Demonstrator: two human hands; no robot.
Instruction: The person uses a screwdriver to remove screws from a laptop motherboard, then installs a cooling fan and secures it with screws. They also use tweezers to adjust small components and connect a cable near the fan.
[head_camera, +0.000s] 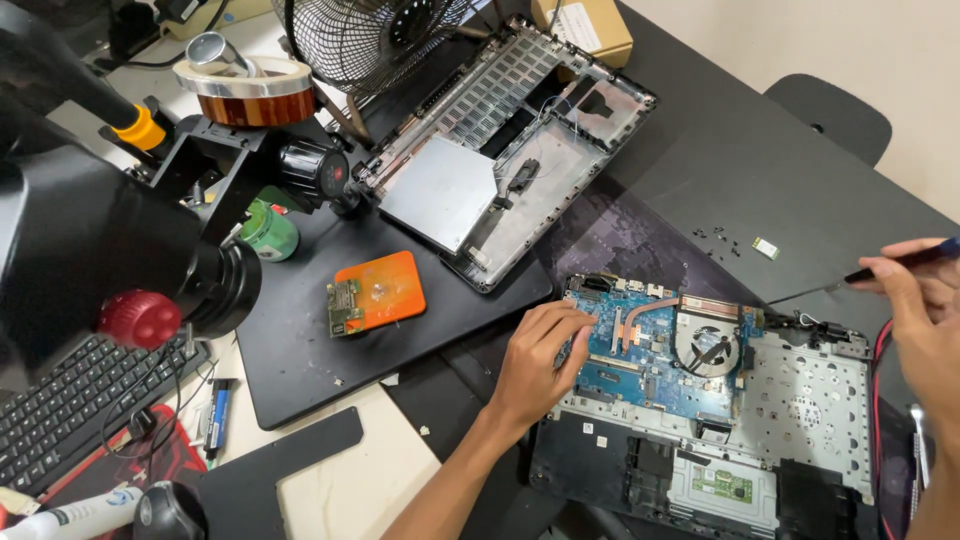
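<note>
Bottom cover (500, 150) already off, upper middle. Blue board (640, 350) still seated, lower right; left hand (535, 360) fingers pressing it, right hand (925, 300) pinching screwdriver (895, 265). Loose screws (722, 240) nearby.

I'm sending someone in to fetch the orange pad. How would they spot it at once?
Start at the big black mat left of the opened laptop the hands are working on. Near the mat's middle lies the orange pad, flat, with a small green circuit board on its left edge. Nothing else there is orange.
</note>
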